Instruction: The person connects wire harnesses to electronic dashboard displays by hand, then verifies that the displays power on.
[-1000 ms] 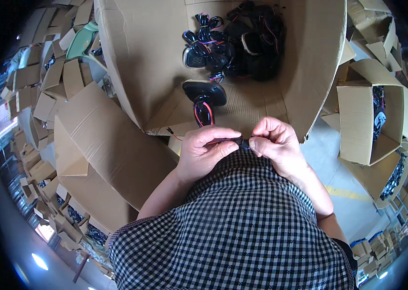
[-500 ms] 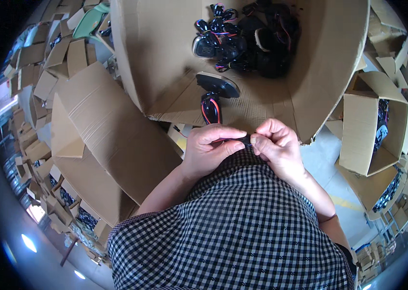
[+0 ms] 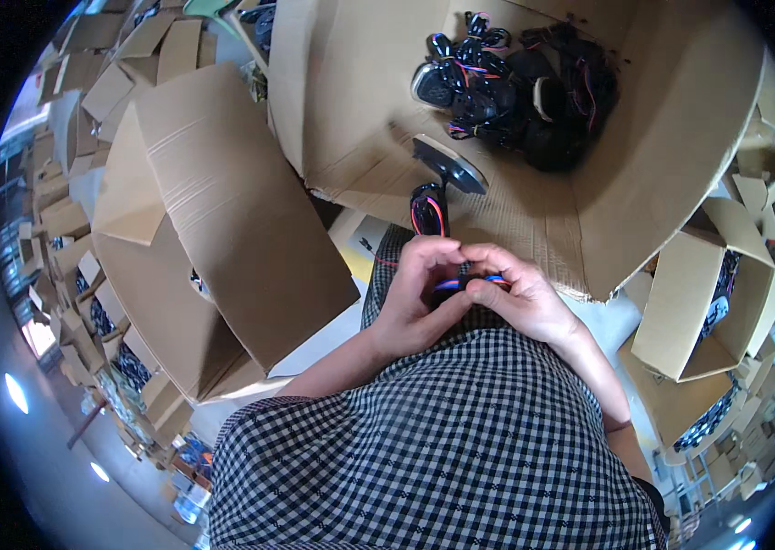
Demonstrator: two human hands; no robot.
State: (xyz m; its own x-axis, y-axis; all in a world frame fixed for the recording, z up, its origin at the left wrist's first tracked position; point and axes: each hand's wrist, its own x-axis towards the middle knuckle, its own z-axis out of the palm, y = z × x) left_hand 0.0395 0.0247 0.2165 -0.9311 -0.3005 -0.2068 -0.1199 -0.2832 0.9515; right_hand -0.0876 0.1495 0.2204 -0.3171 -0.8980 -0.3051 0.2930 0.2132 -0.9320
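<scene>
Both hands meet in front of the checked garment (image 3: 442, 431); the left hand (image 3: 420, 298) curls its fingers and thumb around thin wires (image 3: 448, 285), blue and reddish strands with a dark middle part, while the right hand (image 3: 527, 302) grasps the same wires from the right, the thumb tips close together; just beyond the left hand is a looped black cable (image 3: 428, 211) with a red strand, and at its far end a flat dark device (image 3: 450, 165) sits tilted; a slim wire end (image 3: 378, 254) sticks out to the left; farther off, a large open carton (image 3: 365, 101) holds a pile of bundled black cables (image 3: 488, 96); a folded carton (image 3: 232, 211) stands left, a smaller open carton (image 3: 681, 307) right.
</scene>
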